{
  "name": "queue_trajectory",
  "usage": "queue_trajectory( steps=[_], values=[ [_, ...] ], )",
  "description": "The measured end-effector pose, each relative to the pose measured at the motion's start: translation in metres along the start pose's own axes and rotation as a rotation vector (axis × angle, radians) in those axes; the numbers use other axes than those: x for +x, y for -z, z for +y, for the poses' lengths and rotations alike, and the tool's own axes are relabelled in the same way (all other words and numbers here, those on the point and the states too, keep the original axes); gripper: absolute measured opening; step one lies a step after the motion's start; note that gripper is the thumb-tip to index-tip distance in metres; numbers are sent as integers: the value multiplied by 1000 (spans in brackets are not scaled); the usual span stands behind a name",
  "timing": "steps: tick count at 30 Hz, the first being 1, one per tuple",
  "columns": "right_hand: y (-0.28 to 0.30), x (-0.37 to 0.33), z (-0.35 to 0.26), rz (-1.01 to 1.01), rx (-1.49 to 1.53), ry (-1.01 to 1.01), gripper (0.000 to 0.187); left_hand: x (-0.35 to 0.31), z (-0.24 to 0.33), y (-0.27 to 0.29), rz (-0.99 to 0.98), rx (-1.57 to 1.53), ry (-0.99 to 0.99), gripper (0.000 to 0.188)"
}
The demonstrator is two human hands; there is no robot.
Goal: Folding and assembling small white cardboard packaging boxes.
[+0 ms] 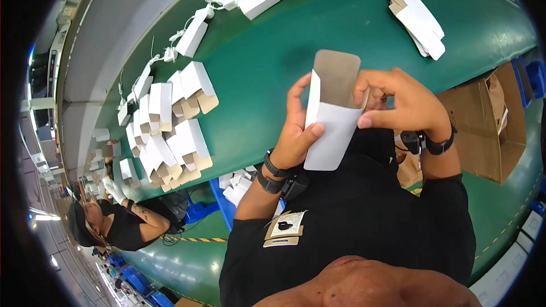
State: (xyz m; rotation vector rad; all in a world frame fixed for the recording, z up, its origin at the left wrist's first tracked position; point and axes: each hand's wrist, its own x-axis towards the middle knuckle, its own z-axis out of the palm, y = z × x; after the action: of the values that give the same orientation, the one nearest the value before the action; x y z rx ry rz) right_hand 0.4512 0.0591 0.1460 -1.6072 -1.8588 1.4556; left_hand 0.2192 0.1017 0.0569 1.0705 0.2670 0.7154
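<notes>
Head view: white carton (pixel 331 139) between both hands, at the green table's (pixel 256 74) near edge.
Left hand (pixel 297 133) grasps its left side, thumb on front; right hand (pixel 405 102) fingers the upper-right edge.

One left hand (pixel 297 131), one right hand (pixel 406 102) — one open white box (pixel 333 136) between them; one stack of flat cartons (pixel 420 21) far right, one brown carton (pixel 475 150) right; left, one co-worker (pixel 136 226) — over six piled boxes (pixel 160 101)
</notes>
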Motion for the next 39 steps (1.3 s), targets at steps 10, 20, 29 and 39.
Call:
queue_trajectory(
  steps=[10,20,29,39],
  values=[
    [-67,6,35,499,635,326,42,-5,-2,11,-131,225,120,75],
    [-77,7,5,769,179,667,21,-18,6,-11,45,-54,-58,78],
    [-77,1,-7,647,386,466,15,-31,7,-9,-16,167,-159,81],
    [-77,-1,-9,574,356,476,18,-34,6,-12,32,194,-196,56]
  ],
)
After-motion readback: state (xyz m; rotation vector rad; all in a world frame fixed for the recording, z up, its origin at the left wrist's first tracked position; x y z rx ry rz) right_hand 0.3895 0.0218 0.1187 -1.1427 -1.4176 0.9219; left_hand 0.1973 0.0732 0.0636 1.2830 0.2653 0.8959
